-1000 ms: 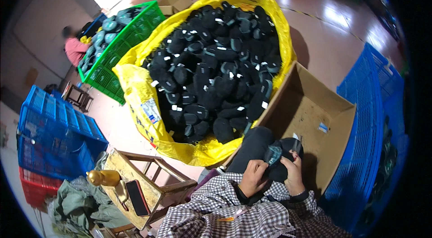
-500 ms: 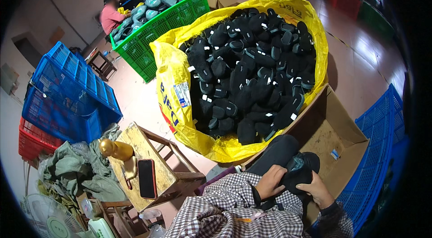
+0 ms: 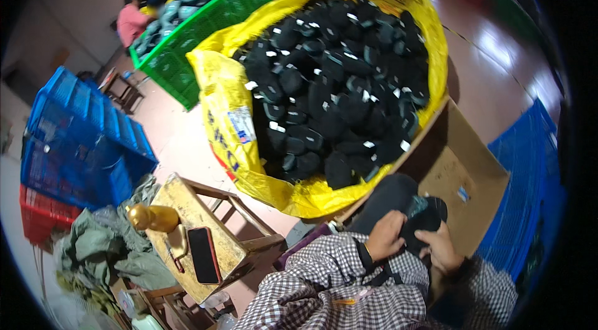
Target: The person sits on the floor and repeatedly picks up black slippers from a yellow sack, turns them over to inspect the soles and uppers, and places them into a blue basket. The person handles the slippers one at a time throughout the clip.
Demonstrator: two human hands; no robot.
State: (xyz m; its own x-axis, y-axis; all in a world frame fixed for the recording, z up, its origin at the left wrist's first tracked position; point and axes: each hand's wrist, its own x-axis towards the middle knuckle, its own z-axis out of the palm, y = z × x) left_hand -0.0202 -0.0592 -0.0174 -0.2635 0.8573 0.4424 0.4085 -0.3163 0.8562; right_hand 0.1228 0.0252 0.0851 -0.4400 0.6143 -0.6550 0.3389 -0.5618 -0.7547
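A black slipper (image 3: 431, 210) with a grey-green patch lies across my lap, held between both hands. My left hand (image 3: 385, 236) is closed on its near left side, the fingers bunched together. From the right, my right hand (image 3: 441, 248) grips the near end with the thumb on top; part of its fingers is hidden beneath. In front of my knees stands a big yellow woven sack (image 3: 232, 171), its mouth rolled open. It is filled with black fuzzy slippers (image 3: 336, 105), many with small white tags.
An open cardboard box (image 3: 476, 171) sits right of my lap, beside blue crates (image 3: 520, 186). On my left, a wooden stool (image 3: 233, 267) bears a phone (image 3: 204, 256) and a golden bottle (image 3: 159, 218). Beyond are a blue crate (image 3: 81, 143), a green crate (image 3: 205, 37) of slippers and a person (image 3: 131, 21).
The whole view has shifted slightly, so the sack and stool sit a little differently. Both hands remain on the slipper, with the right fingers and thumb slightly moved.
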